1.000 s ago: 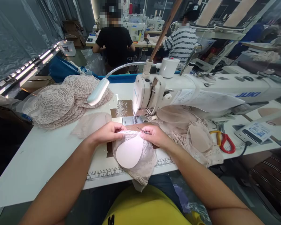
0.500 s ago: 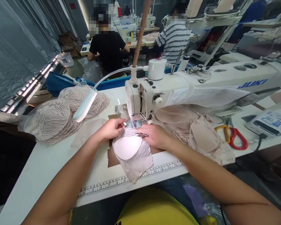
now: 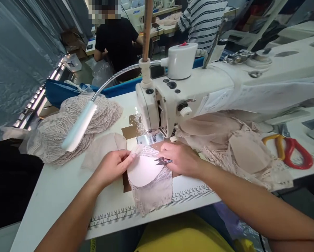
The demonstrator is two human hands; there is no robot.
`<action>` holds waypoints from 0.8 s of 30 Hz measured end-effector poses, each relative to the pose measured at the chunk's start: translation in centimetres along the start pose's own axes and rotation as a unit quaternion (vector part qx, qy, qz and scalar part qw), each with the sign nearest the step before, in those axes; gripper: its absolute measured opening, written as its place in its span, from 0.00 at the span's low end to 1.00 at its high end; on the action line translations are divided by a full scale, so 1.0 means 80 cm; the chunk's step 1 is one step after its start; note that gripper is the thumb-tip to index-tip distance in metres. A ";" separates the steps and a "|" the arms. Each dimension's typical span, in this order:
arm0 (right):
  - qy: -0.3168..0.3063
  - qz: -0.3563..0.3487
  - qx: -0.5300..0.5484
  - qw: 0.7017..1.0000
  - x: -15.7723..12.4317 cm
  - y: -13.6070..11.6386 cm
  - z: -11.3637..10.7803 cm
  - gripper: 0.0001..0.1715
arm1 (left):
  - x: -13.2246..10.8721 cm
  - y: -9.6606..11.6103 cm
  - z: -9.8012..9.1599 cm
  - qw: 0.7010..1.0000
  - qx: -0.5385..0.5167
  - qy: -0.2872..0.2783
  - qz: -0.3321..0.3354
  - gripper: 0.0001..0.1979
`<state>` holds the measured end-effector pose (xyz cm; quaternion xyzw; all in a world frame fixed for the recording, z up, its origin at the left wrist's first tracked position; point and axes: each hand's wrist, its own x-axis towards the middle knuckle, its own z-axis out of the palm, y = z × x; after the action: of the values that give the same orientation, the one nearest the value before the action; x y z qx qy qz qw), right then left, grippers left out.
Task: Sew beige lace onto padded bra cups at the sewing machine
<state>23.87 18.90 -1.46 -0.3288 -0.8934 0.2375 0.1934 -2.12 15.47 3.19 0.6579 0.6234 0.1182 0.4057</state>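
A lace bra cup piece [image 3: 145, 172] with a smooth pale pad lies in front of the sewing machine [image 3: 159, 101]. My left hand [image 3: 114, 163] is closed in a pinch on its upper left edge. Thread snips [image 3: 163, 161] are gripped in my right hand [image 3: 182, 158], their dark points facing left over the pad. The fingertips of that hand also touch the lace at its upper right edge. The metal needle plate [image 3: 149, 139] shows just beyond the cup, beneath the machine head.
Stacked lace cups [image 3: 59, 136] lie to the left, partly behind a lamp [image 3: 79, 126]. More beige pieces [image 3: 247, 150] and scissors with red and yellow handles [image 3: 298, 154] are on the right. A ruler strip [image 3: 115, 217] runs along the table's front edge. Two people work beyond.
Both hands and the lace cup have come back from the needle area toward me. The snips now show more clearly over the pad. My view has moved closer and tilted down.
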 end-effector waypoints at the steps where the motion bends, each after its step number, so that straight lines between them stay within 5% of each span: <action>1: 0.002 -0.013 0.018 1.000 -0.001 0.000 0.000 0.10 | 0.004 0.000 0.006 0.996 -0.075 -0.036 0.010 0.19; 5: 0.002 -0.052 0.080 0.995 -0.003 -0.003 -0.004 0.08 | 0.020 0.008 0.027 0.947 -0.288 -0.143 0.029 0.18; 9: -0.007 -0.050 0.138 0.989 -0.001 -0.007 -0.004 0.06 | 0.024 0.019 0.041 0.929 -0.349 -0.113 0.046 0.17; 14: -0.012 0.011 0.128 0.992 -0.001 -0.006 -0.012 0.08 | 0.003 0.018 0.023 0.976 -0.195 -0.073 0.064 0.18; 17: -0.046 -0.009 0.087 0.995 -0.002 0.000 -0.021 0.06 | -0.008 0.005 -0.011 0.998 -0.023 0.038 0.055 0.17; 20: 0.044 -0.051 0.050 0.996 -0.002 0.000 -0.017 0.08 | 0.005 -0.016 -0.040 0.970 0.092 0.223 0.032 0.18; 22: 0.070 -0.106 0.036 0.991 0.000 -0.007 -0.006 0.11 | 0.024 -0.030 -0.048 0.962 0.113 0.250 0.012 0.26; 24: 0.001 -0.167 0.008 0.986 0.001 -0.019 0.003 0.12 | 0.043 -0.039 -0.047 0.973 0.076 0.217 -0.005 0.31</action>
<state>22.93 17.90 -0.76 -0.1734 -0.9335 0.2088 0.2344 -6.15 19.76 2.26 0.6422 0.7069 0.2088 0.2103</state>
